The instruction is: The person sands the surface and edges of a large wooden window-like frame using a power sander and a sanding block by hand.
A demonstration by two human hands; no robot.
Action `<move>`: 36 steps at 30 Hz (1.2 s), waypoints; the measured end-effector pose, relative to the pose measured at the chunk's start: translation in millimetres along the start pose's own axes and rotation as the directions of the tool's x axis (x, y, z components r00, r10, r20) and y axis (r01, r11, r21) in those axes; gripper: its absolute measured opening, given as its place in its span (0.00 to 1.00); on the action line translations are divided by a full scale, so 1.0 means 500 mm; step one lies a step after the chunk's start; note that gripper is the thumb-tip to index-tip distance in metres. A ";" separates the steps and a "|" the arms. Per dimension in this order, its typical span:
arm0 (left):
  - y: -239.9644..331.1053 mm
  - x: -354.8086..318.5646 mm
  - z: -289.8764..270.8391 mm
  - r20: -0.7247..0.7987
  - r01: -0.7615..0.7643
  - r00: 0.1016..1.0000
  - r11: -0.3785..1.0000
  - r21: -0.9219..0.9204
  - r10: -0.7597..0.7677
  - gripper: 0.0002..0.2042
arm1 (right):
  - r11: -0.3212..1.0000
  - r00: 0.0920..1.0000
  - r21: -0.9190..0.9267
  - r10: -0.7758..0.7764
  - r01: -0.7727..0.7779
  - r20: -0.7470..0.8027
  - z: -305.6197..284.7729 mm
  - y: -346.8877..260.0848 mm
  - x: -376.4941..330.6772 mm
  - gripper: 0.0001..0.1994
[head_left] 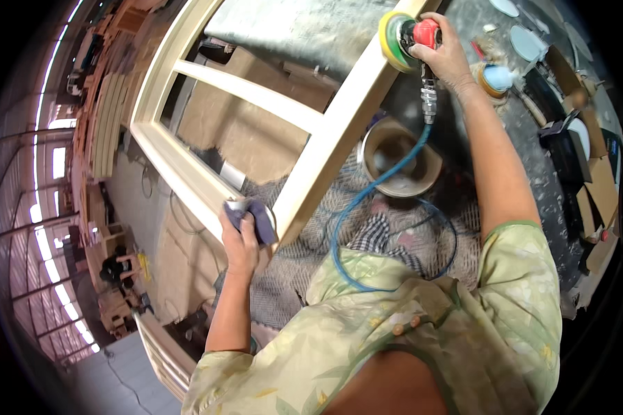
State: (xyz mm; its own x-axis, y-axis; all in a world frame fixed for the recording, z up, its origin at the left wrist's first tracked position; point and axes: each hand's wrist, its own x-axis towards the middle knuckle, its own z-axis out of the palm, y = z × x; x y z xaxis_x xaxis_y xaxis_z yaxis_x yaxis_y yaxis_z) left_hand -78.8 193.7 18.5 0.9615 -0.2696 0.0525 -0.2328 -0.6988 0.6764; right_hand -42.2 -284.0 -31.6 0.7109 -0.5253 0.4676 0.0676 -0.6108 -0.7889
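Observation:
A pale wooden frame (355,93) with crossbars slants across the view before me. At its upper right, my right hand (445,57) grips a red and black air sander (426,33); the sander's yellow and green round pad (393,43) is tilted against the frame's near rail. A blue air hose (367,190) runs from the metal fitting below the sander and loops toward my lap. My left hand (241,242) is closed around a purple-grey cloth or pad (258,220) at the frame's near corner. Part of that cloth is hidden by my fingers.
A round bucket (401,159) stands under the frame's right side, near the hose. Cardboard (602,200), discs (526,43) and tools crowd the right-hand surface. Stacked wooden boards (107,124) lie at the left. Farther back on the left, a person (121,268) bends over.

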 end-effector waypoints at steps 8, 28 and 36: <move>-0.068 -0.087 -0.057 -0.232 0.039 0.972 0.999 0.035 -0.030 0.19 | 0.884 0.727 0.188 -0.460 0.427 0.510 0.132 -0.352 -0.361 0.27; -0.203 -0.080 -0.104 -0.095 0.101 0.927 0.488 -0.867 -0.362 0.22 | 0.550 0.476 0.300 -0.832 0.780 0.286 0.230 -0.473 -0.607 0.17; -0.053 -0.105 -0.063 -0.043 -0.275 0.960 0.960 0.048 0.277 0.22 | 0.914 0.801 -0.087 -0.299 0.397 0.519 0.049 -0.297 -0.394 0.31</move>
State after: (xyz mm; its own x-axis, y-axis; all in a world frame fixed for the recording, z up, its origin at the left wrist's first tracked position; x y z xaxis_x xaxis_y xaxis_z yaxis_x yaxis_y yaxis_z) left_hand -118.6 247.2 20.6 0.8645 -0.4241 0.2696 -0.4953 -0.6285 0.5996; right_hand -174.9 -75.2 -16.1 0.9124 0.0694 0.4033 0.2834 -0.8181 -0.5004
